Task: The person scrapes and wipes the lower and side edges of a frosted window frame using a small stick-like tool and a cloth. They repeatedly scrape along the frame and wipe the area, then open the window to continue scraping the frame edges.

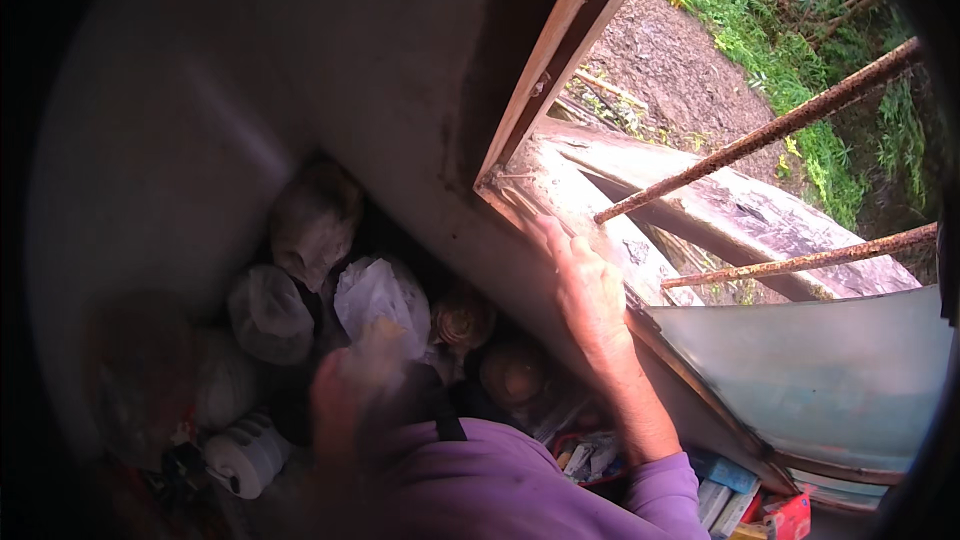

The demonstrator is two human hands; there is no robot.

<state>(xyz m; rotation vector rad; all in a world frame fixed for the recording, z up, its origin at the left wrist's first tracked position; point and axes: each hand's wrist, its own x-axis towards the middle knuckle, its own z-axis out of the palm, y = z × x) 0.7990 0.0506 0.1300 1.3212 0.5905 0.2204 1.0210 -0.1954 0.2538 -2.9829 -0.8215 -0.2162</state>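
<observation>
My right hand (589,285) touches the lower wooden window frame (517,214), its fingers bent over the inner edge beside the sill. Whether anything is under its fingertips is hidden. Lower left, in shadow, my left hand (334,390) is smeared by motion. A pale tan thing (380,349), too blurred to name, appears held at its fingers. Just beyond it is a white plastic bag (375,296). The hinged window pane (810,382) stands swung open to the right of my right forearm.
Two rusty bars (765,127) cross the window opening. Wrapped bundles (315,221), a clear plastic container (270,315) and a white cylindrical container (247,454) crowd the dark corner. Several boxes (724,499) lie at lower right. Outside are a weathered plank (720,195), soil and plants.
</observation>
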